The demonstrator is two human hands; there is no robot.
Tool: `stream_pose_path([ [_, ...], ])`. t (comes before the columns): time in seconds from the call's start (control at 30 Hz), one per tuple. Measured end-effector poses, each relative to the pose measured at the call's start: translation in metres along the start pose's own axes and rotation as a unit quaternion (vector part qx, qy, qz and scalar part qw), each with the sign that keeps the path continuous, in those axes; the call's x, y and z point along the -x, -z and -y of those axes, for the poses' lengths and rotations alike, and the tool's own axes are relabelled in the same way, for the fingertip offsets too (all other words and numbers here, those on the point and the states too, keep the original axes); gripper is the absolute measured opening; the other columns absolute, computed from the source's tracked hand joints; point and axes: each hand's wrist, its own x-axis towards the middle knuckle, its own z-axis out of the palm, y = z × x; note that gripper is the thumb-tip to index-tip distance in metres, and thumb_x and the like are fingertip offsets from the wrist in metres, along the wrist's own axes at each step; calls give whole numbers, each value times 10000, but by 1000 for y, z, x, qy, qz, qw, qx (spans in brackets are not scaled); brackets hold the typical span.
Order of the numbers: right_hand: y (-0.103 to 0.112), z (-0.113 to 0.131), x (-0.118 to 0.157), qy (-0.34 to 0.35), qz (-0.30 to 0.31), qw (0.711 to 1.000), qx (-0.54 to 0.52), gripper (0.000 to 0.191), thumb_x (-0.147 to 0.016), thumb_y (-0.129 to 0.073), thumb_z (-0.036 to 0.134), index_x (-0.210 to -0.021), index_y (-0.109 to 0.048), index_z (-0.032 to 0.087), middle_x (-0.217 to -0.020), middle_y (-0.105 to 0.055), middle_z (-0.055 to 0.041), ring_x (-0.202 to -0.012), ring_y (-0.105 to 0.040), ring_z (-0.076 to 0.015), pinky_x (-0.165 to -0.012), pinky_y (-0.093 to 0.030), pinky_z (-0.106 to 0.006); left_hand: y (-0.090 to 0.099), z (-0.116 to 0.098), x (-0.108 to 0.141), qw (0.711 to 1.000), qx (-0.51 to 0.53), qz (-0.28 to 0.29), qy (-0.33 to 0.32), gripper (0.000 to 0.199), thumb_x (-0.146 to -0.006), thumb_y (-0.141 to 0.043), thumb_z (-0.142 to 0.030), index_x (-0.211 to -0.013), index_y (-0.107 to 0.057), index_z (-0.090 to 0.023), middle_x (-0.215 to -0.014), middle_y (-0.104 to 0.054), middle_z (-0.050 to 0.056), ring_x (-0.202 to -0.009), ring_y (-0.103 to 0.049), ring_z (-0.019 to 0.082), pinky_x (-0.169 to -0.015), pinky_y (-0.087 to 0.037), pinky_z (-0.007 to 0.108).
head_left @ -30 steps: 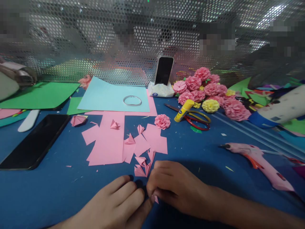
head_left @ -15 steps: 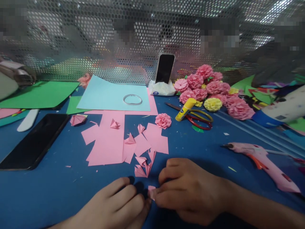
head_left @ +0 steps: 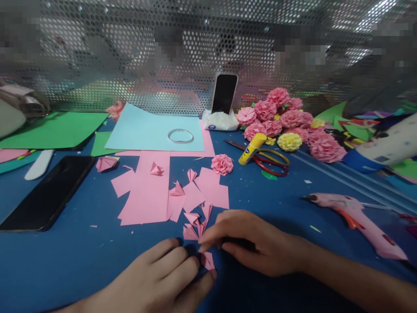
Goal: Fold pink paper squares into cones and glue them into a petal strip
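Observation:
A small folded piece of pink paper (head_left: pixel 207 261) lies on the blue table between my hands. My left hand (head_left: pixel 163 278) has its fingers curled, and its thumb touches the lower edge of that piece. Just above it, my right hand (head_left: pixel 254 243) is opened a little, with its index fingertip by the small folded pink pieces (head_left: pixel 192 232) and its thumb apart. Pink paper sheets (head_left: pixel 151 195) and cut pieces lie beyond, with more folded bits on them.
A glue stick (head_left: pixel 252 148) rests on scissors (head_left: pixel 275 158). At the right lies a pink glue gun (head_left: pixel 358 217); at the left, a black phone (head_left: pixel 48 191). Paper flowers (head_left: pixel 273 115), a tissue pack (head_left: pixel 220 121) with an upright phone (head_left: pixel 224 93), and blue paper (head_left: pixel 153 130) are farther back.
My right hand has let go of the small pink piece and moved up and left, its fingers straighter. My left thumb has shifted right along the piece's lower edge.

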Motion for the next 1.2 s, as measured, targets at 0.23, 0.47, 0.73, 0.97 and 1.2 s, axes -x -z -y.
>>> stream_pose_path([
  [0.23, -4, -8, 3, -34, -5, 998, 46, 94, -939, -636, 234, -1009, -652, 173, -918, -697, -29, -818, -599, -142, -752, -422, -247, 0, 0, 0, 1000, 4, 0, -4, 301, -1003, -433, -86, -1111, -699, -176, -808, -655, 1, -682, -607, 135, -758, -548, 272],
  [0.47, -6, -12, 1, 6, 15, 998, 68, 68, -963, -622, 247, -945, -652, 188, -907, -688, -14, -846, -590, -141, -775, -415, -251, 0, 1, 0, 1000, -11, -3, -2, 288, -996, -459, -93, -1120, -699, -193, -908, -672, 6, -729, -616, 134, -785, -539, 278],
  [0.73, -9, -12, 2, 9, 14, 988, 153, 177, -998, -563, 331, -928, -638, 187, -876, -664, -22, -799, -551, -152, -734, -389, -273, -1, -1, 3, 1000, -12, -13, -2, 299, -1021, -432, -118, -1124, -702, -196, -972, -705, 5, -785, -640, 146, -825, -535, 293],
  [0.97, -10, -13, 3, 11, 9, 986, 167, 245, -985, -572, 427, -990, -622, 188, -918, -659, -11, -821, -537, -155, -758, -375, -276, -2, -1, 5, 1000, -5, -18, 6, 329, -1035, -405, -137, -1143, -707, -210, -1033, -727, 10, -912, -659, 157, -886, -547, 285],
  [1.2, -13, -10, 3, 21, 6, 980, 197, 218, -986, -572, 373, -903, -631, 181, -833, -631, -5, -763, -498, -157, -703, -338, -288, -1, -1, 3, 1000, -15, -25, 9, 331, -1030, -406, -117, -1084, -722, -195, -974, -734, 2, -846, -664, 156, -845, -551, 294],
])
